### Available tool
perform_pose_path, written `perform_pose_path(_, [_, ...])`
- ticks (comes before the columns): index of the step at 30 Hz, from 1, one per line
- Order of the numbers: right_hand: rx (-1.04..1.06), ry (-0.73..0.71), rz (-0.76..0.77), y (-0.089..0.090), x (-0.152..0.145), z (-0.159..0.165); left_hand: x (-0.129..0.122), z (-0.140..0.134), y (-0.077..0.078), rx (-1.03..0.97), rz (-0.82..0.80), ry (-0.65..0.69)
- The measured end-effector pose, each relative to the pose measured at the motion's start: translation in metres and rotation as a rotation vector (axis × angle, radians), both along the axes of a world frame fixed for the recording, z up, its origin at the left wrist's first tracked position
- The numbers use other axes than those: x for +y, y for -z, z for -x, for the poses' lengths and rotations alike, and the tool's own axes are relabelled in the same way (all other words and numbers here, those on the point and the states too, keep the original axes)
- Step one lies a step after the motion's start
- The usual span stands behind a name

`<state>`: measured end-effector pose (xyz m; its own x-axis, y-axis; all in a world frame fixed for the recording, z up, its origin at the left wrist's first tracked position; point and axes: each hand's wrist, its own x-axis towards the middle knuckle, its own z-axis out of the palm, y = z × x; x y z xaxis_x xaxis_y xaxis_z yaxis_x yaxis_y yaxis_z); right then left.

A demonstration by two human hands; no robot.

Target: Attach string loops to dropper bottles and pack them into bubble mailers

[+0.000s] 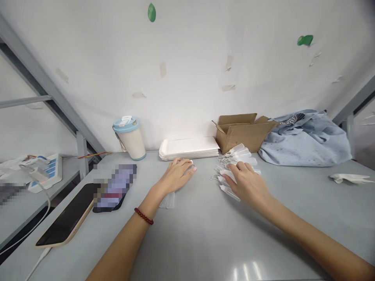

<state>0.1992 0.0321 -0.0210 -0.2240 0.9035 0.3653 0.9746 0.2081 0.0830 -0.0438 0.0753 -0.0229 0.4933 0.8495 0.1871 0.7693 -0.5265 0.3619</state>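
My left hand (177,176) rests low over the table, palm down, its fingers stretched toward the front of a stack of white padded envelopes (190,147). It holds nothing that I can see. Two clear plastic strips (167,200) lie partly hidden under its wrist. My right hand (247,182) is over a pile of translucent plastic tags (230,192) with thin white strings. Thumb and index finger are apart at the pile's near side, and the other fingers are bent over the tags. Whatever lies under that palm is hidden.
An open cardboard box (243,136) stands behind the tags, beside a bundled light-blue cloth (307,140). A lidded cup (130,140) is at the back left. Two phones, one a black-screened phone (70,214) on a cable, lie left. Crumpled white wrapping (350,178) lies right.
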Motion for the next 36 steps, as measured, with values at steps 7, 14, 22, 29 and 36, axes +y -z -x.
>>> perform_pose_path(7, [0.004, -0.092, -0.009, 0.002, -0.004, 0.002, 0.009, 0.006, 0.015, 0.000, -0.036, -0.005])
perform_pose_path(14, [0.016, -0.149, -0.066, 0.004, -0.004, 0.000, 0.012, 0.015, 0.018, -0.047, -0.084, -0.061])
perform_pose_path(22, [0.008, -0.334, -0.101, 0.005, -0.012, 0.007, 0.010, 0.025, 0.011, -0.141, -0.050, -0.195])
perform_pose_path(29, [0.119, -0.729, 0.078, 0.005, -0.035, 0.033, 0.000, 0.028, -0.001, -0.263, -0.010, -0.328])
perform_pose_path(36, [0.079, -0.790, 0.380, 0.001, -0.035, 0.081, -0.001, 0.032, -0.008, -0.416, 0.019, -0.443])
